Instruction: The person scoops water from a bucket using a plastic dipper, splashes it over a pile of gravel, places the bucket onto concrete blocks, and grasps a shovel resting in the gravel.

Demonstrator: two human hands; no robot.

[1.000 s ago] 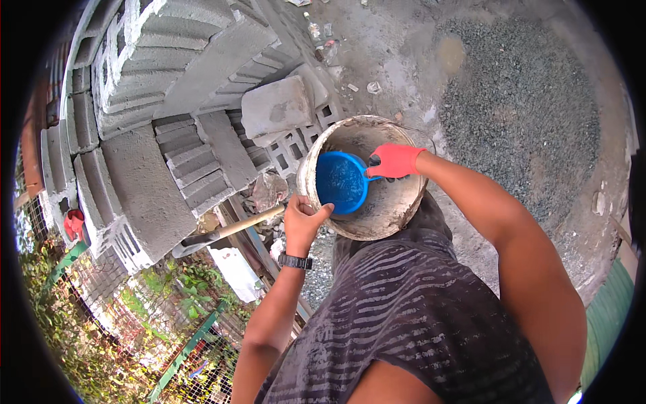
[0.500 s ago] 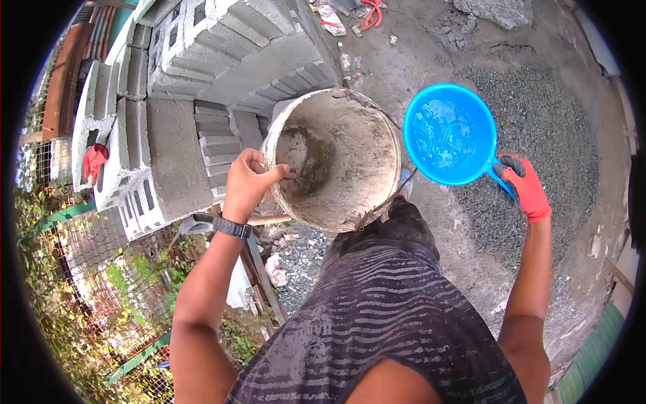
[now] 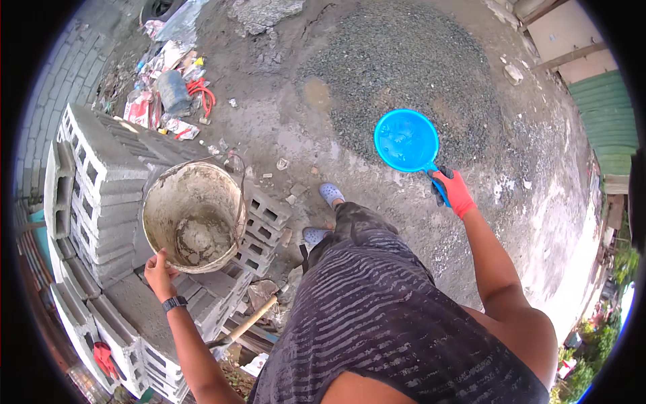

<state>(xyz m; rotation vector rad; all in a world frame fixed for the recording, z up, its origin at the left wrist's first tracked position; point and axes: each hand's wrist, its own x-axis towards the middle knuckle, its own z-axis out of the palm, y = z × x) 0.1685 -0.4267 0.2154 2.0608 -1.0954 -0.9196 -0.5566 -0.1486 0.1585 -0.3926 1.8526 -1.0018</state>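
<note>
My left hand is bare and closed on the near rim of a round, cement-crusted bucket. The bucket tilts so its mouth faces me, with grey residue and a damp patch at the bottom; a wire handle hangs at its right side. In a red glove with dark fingers, my right hand grips the handle of a blue plastic dipper. The dipper is held out over the ground at the right, beside the gravel. Its inside looks wet and shiny; how much water it holds I cannot tell.
Stacked concrete hollow blocks stand at the left, under and around the bucket. A red glove lies on them. A gravel pile spreads ahead. Litter and a red hose lie far left. A wooden tool handle sticks out near my left side.
My view has swung to the right, bringing more gravel and ground into sight. The bucket now appears farther left, its mouth turned more toward me. The dipper stays in my right hand.
</note>
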